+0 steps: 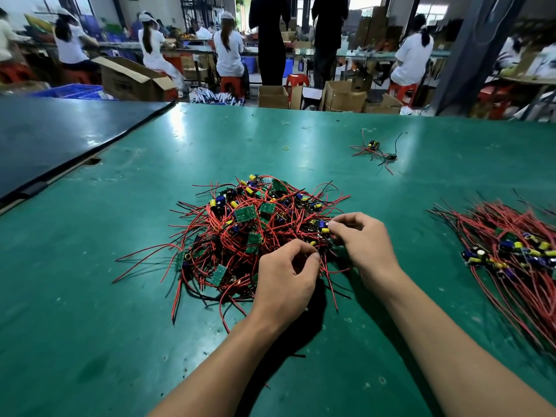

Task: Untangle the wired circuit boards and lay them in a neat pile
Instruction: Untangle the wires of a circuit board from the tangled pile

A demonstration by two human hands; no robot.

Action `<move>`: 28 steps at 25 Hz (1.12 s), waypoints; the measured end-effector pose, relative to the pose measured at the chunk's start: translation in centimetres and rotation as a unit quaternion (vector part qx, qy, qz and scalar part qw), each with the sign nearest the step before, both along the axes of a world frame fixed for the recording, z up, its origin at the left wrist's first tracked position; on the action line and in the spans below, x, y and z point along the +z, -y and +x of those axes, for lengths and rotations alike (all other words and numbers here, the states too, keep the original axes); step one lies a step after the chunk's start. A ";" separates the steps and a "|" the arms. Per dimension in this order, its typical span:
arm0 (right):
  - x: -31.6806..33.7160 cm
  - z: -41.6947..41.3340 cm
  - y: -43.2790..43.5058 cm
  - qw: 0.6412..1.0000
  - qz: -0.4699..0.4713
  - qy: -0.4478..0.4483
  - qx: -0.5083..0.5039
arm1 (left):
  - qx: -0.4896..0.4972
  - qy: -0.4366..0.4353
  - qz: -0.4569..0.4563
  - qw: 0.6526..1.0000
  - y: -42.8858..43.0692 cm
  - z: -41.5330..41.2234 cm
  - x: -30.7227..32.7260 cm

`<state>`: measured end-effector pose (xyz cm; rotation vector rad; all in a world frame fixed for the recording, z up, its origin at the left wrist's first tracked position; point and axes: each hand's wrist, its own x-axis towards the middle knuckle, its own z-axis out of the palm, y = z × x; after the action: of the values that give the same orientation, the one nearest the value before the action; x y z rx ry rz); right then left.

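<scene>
Busy workshop here: across the room a row of workers (228, 46) in white sit on red stools (231, 84) at long benches, with open cardboard boxes (343, 99) on the floor behind my bench. My table (225, 136) has a green mat on it, and a dark panel (60, 130) lies over its far left corner.

Right in front of me, in the middle of the mat, sits the tangled heap (240, 230): little green boards with blue and yellow parts, all knotted up in red and black wire. Both my hands are at its near right edge, close together but not touching. My left hand (285, 281) has its fingers curled, thumb and forefinger pinching some red wires (326, 273) at the near rim. My right hand (367, 245) is just beyond it, fingertips pinching a small board (323, 226) with a blue and yellow part, which is in the heap.

The neat pile (517, 254) is off to the right, well apart from the heap, boards bunched together and wires fanning out along the mat. Further back on the right lie a couple of loose boards (377, 150) with their wires, and a rubber band (285, 148) sits to their left.
</scene>
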<state>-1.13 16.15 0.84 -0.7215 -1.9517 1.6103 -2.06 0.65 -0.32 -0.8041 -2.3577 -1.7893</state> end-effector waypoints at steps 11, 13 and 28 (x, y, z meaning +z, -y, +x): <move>1.4 1.5 1.4 0.985 -0.144 0.015 0.092 | -0.001 -0.016 -0.014 1.000 -0.1 0.1 0.0; 1.5 1.9 1.3 0.986 -0.115 0.028 0.118 | -0.001 -0.019 -0.020 1.000 -0.1 0.0 0.0; 0.4 6.4 0.4 0.856 -0.411 -0.060 0.307 | -0.006 0.031 0.113 0.993 -0.2 1.9 0.8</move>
<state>5.32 15.74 1.23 -0.2404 -1.4026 2.8706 -0.19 0.81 0.43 -0.7443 -2.1360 -2.0657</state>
